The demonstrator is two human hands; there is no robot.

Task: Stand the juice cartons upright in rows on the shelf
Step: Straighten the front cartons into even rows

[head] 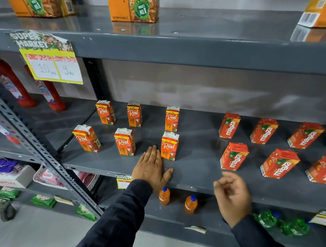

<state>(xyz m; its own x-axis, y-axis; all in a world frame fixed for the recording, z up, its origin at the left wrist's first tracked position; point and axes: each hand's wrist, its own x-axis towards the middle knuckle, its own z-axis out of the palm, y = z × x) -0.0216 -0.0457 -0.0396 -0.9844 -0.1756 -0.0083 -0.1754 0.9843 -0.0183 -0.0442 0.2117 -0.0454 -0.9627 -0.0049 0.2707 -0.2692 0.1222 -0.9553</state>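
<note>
Several small orange "Real" juice cartons stand upright in two rows on the grey middle shelf (195, 159); the front right one (169, 146) is just right of my fingertips. To the right, several red "Maaza" cartons (234, 156) stand in two rows. My left hand (152, 168) lies flat on the shelf's front part, fingers together, touching no carton that I can make out. My right hand (232, 195) hovers in front of the shelf edge, fingers loosely curled and empty.
Large orange juice boxes (134, 8) stand on the shelf above, with a price sign (51, 61) hanging from its edge. Red bottles (13, 85) stand at left. Small orange bottles (164, 196) and green bottles (267, 218) lie on the shelf below. A perforated metal upright (38, 153) crosses the left side.
</note>
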